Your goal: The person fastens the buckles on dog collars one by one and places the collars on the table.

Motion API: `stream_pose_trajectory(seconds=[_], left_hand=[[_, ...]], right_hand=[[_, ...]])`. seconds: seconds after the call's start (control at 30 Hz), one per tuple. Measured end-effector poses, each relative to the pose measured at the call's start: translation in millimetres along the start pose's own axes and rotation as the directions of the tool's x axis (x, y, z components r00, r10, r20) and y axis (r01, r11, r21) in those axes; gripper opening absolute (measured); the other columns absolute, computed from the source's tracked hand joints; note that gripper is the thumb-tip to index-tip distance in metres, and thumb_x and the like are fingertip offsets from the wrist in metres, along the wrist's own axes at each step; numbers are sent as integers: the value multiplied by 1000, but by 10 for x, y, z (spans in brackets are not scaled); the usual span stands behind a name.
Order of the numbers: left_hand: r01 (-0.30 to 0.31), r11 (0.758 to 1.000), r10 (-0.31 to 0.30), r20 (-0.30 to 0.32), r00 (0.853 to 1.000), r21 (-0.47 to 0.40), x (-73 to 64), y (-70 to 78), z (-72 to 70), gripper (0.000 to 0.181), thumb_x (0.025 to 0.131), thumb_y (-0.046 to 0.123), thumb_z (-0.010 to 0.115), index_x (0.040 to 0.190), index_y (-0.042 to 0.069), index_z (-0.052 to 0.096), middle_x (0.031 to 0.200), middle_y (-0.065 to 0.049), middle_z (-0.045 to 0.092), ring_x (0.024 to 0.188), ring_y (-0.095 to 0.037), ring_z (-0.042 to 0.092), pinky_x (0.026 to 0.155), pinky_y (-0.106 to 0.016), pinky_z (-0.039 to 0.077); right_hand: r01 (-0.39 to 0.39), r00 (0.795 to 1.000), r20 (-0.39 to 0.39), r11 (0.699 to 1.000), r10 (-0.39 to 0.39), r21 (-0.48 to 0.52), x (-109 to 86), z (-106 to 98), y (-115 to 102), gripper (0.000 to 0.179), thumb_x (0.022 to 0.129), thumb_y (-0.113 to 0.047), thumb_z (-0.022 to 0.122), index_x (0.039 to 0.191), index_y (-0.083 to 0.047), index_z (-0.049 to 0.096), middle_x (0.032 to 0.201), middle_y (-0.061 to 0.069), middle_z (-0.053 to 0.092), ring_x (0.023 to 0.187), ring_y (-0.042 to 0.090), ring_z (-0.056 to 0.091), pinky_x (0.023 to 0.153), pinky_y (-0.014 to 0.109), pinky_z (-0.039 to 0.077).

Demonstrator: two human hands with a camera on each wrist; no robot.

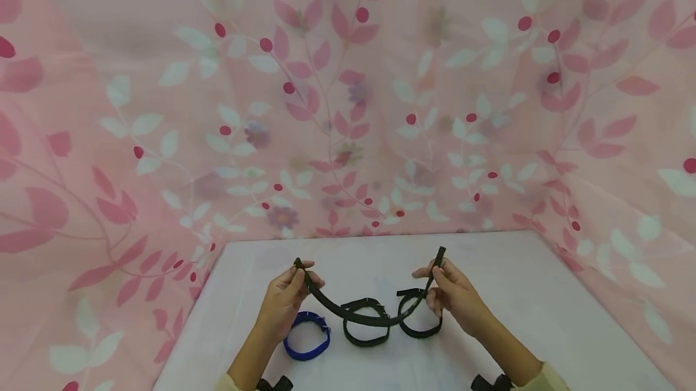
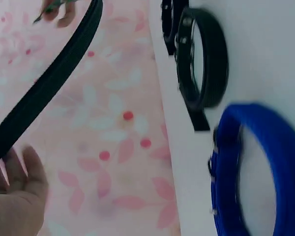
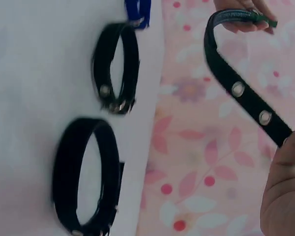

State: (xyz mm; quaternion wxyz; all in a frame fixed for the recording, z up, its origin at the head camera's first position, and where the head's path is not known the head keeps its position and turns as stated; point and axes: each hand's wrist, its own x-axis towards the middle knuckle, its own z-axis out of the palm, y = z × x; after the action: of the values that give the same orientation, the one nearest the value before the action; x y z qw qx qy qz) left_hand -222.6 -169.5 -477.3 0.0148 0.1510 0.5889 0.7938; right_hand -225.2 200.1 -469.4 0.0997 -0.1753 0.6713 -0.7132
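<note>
A dark collar (image 1: 329,304), unbuckled, hangs in a sagging curve between both hands above the table. My left hand (image 1: 280,301) pinches one end between thumb and fingers; my right hand (image 1: 459,297) pinches the other. Metal-ringed holes (image 3: 237,89) show along the strap near the right hand in the right wrist view. Below it, on the table, stand three collars fastened into loops: a blue collar (image 1: 307,355) by the left forearm, a dark collar (image 1: 367,342) in the middle, and another dark collar (image 1: 420,334) beneath the right hand. The held strap partly covers the two dark loops.
The collars stand on a white-covered table (image 1: 522,294). Pink leaf-patterned cloth (image 1: 337,155) rises behind and at both sides of it. Black wrist gear (image 1: 492,382) shows at the bottom edge near the sleeves.
</note>
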Motion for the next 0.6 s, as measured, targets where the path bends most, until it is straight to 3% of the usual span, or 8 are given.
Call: stream_pose_trajectory(seconds=[0.1, 0.2, 0.33, 0.43, 0.5, 0.6], left_hand=[[46, 998, -45, 35, 998, -47, -76, 11, 137, 47, 106, 33, 43, 138, -1, 46, 84, 3, 61, 79, -12, 64, 84, -29, 56], [59, 994, -56, 39, 998, -87, -93, 61, 215, 53, 107, 35, 38, 143, -4, 38, 82, 3, 51, 74, -10, 54, 75, -27, 54], [60, 978, -47, 72, 996, -202, -116, 123, 258, 52, 109, 33, 30, 146, -4, 31, 86, 2, 46, 79, -12, 46, 78, -27, 47], [31, 970, -20, 49, 999, -242, -148, 130, 264, 45, 109, 29, 32, 141, -3, 35, 87, 1, 46, 80, -12, 45, 79, -27, 45], [13, 976, -11, 12, 1000, -218, -174, 112, 270, 40, 108, 28, 38, 134, -2, 43, 87, 1, 49, 80, -11, 47, 77, -26, 46], [-5, 986, -2, -37, 999, -166, -207, 60, 295, 33, 105, 26, 48, 123, -1, 55, 86, 1, 54, 78, -10, 51, 76, -25, 50]], right_hand=[[-9, 996, 89, 1000, 10, -9, -64, 128, 1, 27, 109, -32, 36, 116, -8, 44, 89, 2, 64, 55, 8, 57, 52, 24, 50], [-8, 998, 66, 998, 12, -65, -64, 213, 14, 29, 107, -26, 44, 122, -2, 50, 81, 6, 58, 56, 8, 57, 57, 30, 57], [3, 1000, 16, 994, -1, -106, -107, 269, 28, 37, 102, -16, 55, 130, 8, 51, 90, 15, 60, 62, 10, 62, 65, 39, 60], [50, 999, 9, 985, -50, -162, -120, 300, 45, 34, 101, -15, 57, 127, 7, 55, 98, 23, 65, 64, 9, 61, 63, 36, 59], [106, 994, 7, 963, -108, -249, -114, 320, 64, 28, 100, -17, 58, 120, 2, 62, 103, 20, 69, 67, 10, 60, 58, 31, 57], [182, 980, 1, 898, -198, -400, -107, 349, 96, 18, 99, -17, 60, 113, -8, 68, 97, 10, 74, 74, 12, 64, 60, 27, 53]])
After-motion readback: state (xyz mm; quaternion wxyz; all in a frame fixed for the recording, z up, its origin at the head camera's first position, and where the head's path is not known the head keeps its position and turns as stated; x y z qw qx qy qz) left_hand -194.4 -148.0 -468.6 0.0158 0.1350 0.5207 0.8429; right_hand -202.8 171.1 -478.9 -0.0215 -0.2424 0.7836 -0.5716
